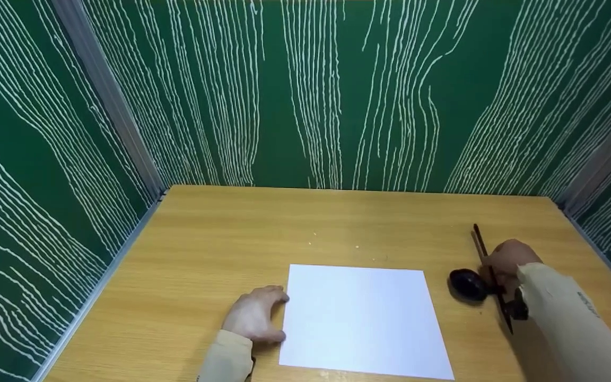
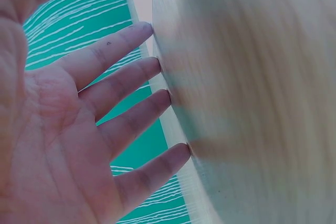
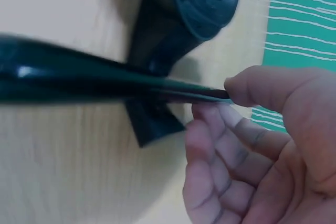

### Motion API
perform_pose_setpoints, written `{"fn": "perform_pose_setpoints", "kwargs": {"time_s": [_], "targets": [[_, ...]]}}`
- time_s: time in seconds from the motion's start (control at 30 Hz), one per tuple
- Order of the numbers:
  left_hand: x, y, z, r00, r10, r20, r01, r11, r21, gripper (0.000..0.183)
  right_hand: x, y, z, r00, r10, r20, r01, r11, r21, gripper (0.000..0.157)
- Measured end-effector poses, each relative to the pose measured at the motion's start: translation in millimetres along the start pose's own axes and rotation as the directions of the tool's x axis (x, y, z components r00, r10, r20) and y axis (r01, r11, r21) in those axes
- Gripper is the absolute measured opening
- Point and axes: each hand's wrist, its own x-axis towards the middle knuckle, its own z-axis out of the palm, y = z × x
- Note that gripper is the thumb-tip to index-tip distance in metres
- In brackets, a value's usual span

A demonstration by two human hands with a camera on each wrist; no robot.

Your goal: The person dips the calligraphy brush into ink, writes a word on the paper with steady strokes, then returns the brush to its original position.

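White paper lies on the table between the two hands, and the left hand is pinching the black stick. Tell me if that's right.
Not quite: the left hand isn't pinching the black stick; the right hand is, as the right wrist view shows. The white paper does lie on the table between them.

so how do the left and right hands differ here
The left hand holds nothing, its fingers spread; the right hand pinches a thin dark stick. The left hand is beside the left edge of the white sheet; the right hand is beyond its right edge, near a rounded black object. Both are bare, below light sleeves.
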Motion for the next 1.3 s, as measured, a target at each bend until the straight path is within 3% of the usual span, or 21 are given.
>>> {"fn": "perform_pose_setpoints", "kwargs": {"time_s": [0.13, 0.33, 0.43, 0.53, 0.73, 0.8, 0.93, 1.13, 1.23, 1.3], "targets": [[0.9, 0.7, 0.6, 1.000, -0.003, 0.006, 0.003, 1.000, 0.001, 0.073, -11, -6, -7.7, 0.995, -0.089, -0.053, 0.088, 0.996, -0.029, 0.026], [1.3, 1.1, 1.6, 1.000, -0.003, 0.014, 0.003, 1.000, 0.001, 0.075, -29, -17, -15.9, 0.981, -0.146, -0.129, 0.154, 0.987, 0.054, 0.032], [0.6, 0.8, 2.7, 1.000, -0.014, 0.023, 0.014, 1.000, 0.002, 0.078, -38, -23, -14.3, 0.959, -0.193, -0.206, 0.213, 0.974, 0.079, 0.035], [-0.7, -0.1, 3.4, 1.000, -0.016, 0.023, 0.016, 1.000, -0.001, 0.079, -47, -28, -11.3, 0.923, -0.235, -0.305, 0.274, 0.957, 0.092, 0.038], [-3.4, -1.5, 2.8, 1.000, -0.014, 0.008, 0.014, 1.000, -0.025, 0.077, -68, -40, -5.2, 0.825, -0.236, -0.513, 0.356, 0.923, 0.147, 0.039], [-3.0, -1.1, 2.2, 1.000, -0.018, 0.009, 0.018, 1.000, -0.022, 0.077, -75, -43, -2.6, 0.778, -0.233, -0.584, 0.395, 0.904, 0.165, 0.034], [-2.3, -0.8, 1.7, 1.000, -0.018, 0.017, 0.019, 1.000, -0.017, 0.078, -85, -48, 7.5, 0.663, -0.226, -0.714, 0.477, 0.863, 0.169, 0.027], [-3.3, -0.3, 0.8, 1.000, -0.013, 0.022, 0.013, 1.000, -0.015, 0.078, -92, -50, 29.4, 0.516, -0.200, -0.833, 0.538, 0.833, 0.133, 0.028], [-2.9, 0.4, 0.8, 1.000, -0.016, 0.022, 0.017, 1.000, -0.014, 0.078, -95, -48, 36.7, 0.464, -0.216, -0.859, 0.560, 0.823, 0.096, 0.029], [-2.9, 1.0, 1.1, 1.000, -0.020, 0.024, 0.020, 1.000, -0.017, 0.078, -95, -46, 40.4, 0.450, -0.226, -0.864, 0.566, 0.821, 0.079, 0.029]]}}
